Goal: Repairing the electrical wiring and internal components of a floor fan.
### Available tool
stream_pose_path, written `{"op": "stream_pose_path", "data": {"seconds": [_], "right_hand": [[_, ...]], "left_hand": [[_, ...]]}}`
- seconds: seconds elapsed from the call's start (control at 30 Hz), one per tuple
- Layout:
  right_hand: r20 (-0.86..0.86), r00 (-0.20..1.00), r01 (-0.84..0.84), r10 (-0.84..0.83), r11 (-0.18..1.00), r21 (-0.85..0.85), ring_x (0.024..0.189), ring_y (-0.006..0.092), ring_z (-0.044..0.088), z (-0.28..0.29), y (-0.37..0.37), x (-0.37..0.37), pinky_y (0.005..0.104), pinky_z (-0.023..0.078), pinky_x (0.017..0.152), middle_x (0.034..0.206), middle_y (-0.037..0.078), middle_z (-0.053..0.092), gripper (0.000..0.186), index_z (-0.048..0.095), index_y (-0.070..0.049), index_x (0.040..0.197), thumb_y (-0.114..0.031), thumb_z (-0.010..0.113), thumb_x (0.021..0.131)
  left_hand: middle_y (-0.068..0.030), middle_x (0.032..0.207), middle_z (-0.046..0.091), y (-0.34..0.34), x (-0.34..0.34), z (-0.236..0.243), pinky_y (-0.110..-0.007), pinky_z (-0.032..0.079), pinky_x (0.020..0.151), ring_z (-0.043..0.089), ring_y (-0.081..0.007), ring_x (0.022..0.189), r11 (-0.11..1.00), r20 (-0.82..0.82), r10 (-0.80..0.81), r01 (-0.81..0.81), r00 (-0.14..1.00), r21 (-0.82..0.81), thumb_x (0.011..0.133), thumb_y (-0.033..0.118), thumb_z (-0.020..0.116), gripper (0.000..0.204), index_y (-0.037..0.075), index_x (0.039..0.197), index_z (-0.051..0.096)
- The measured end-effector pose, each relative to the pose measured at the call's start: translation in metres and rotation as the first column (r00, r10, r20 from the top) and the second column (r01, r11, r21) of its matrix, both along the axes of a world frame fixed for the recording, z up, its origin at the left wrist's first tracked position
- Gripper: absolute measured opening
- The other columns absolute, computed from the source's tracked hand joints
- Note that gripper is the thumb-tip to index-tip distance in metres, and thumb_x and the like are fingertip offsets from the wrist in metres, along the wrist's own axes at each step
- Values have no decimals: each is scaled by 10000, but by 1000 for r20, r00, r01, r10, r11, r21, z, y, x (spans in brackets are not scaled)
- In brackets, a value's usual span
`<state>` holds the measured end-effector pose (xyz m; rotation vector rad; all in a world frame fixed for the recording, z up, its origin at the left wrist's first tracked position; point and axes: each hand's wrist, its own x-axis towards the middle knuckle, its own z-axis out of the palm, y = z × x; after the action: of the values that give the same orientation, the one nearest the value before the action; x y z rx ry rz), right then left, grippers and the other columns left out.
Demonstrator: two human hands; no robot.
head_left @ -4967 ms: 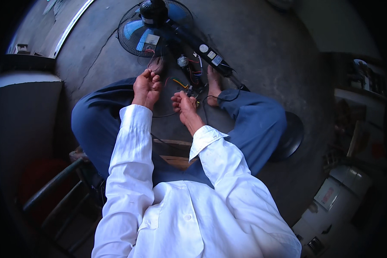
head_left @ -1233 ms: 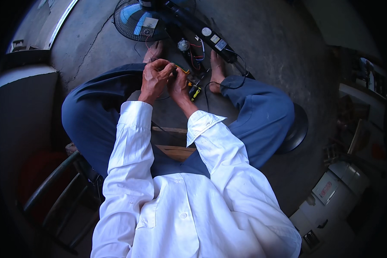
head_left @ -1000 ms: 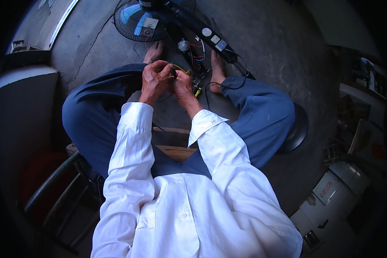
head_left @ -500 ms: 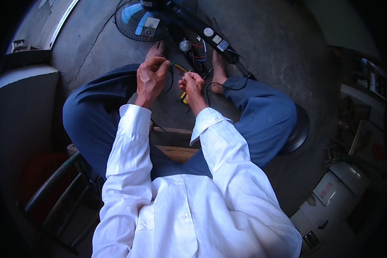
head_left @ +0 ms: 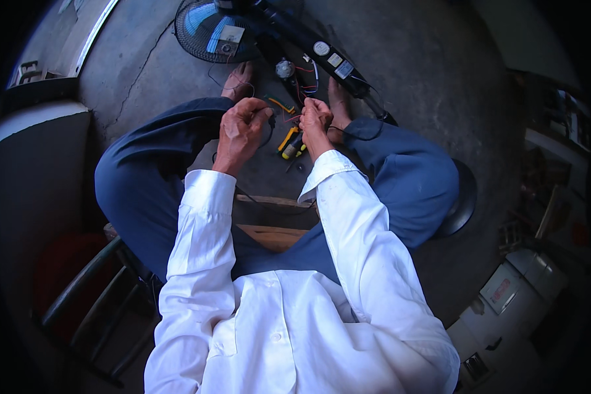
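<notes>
My left hand (head_left: 238, 128) is closed in a pinch, with a black cable (head_left: 271, 131) trailing from its fingertips. A thin wire from beyond also runs to these fingers. To its right, my right hand (head_left: 316, 120) is closed around a thin red wire (head_left: 291, 119). Between and beyond the hands lies a green-and-orange tool (head_left: 281, 105), partly in shadow. A yellow-and-black tool (head_left: 289, 141) rests on the floor by my right wrist. Past the hands sits the opened black fan body (head_left: 267, 52), showing a round pale part (head_left: 284, 69) and loose red and white wires.
A caged fan head with blue blades (head_left: 200, 26) lies at the far side, a small square box (head_left: 230, 38) on it. The black fan column (head_left: 302, 39) slants rightward. Wooden bars (head_left: 276, 236) lie below my hands. A chair (head_left: 82, 282) stands at left, white containers (head_left: 512, 289) at right.
My hands have moved apart; the right hand went right and slightly away. The green-and-orange tool and the yellow-and-black tool now show more fully between them.
</notes>
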<state>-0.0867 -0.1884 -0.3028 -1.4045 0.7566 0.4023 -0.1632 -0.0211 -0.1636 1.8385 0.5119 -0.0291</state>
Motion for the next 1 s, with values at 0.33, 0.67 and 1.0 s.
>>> {"op": "stream_pose_path", "data": {"seconds": [0.33,0.67,1.0], "right_hand": [[9,999,-33,38,935,-352,730,186,612,-30,7,12,325,478,683,820,80,674,253,691,16,966,-229,680,902],[123,991,105,-57,898,-426,467,103,496,-55,9,18,256,372,444,657,26,618,131,665,-32,822,-150,695,870],[130,984,159,-118,916,-368,516,97,512,-61,12,24,248,395,463,699,26,639,120,673,-32,849,-150,698,855]], "left_hand": [[-106,830,667,-17,3,-14,-316,497,683,648,-202,740,995,-13,-85,86,996,53,867,90,664,129,-13,936,700],[-105,838,665,-18,10,-22,-323,498,676,650,-206,741,996,-41,-63,65,997,60,857,102,673,129,-6,920,704],[-101,828,663,-19,14,-23,-325,499,671,649,-204,725,998,-46,-50,52,998,44,846,94,669,132,-12,918,703]]}}
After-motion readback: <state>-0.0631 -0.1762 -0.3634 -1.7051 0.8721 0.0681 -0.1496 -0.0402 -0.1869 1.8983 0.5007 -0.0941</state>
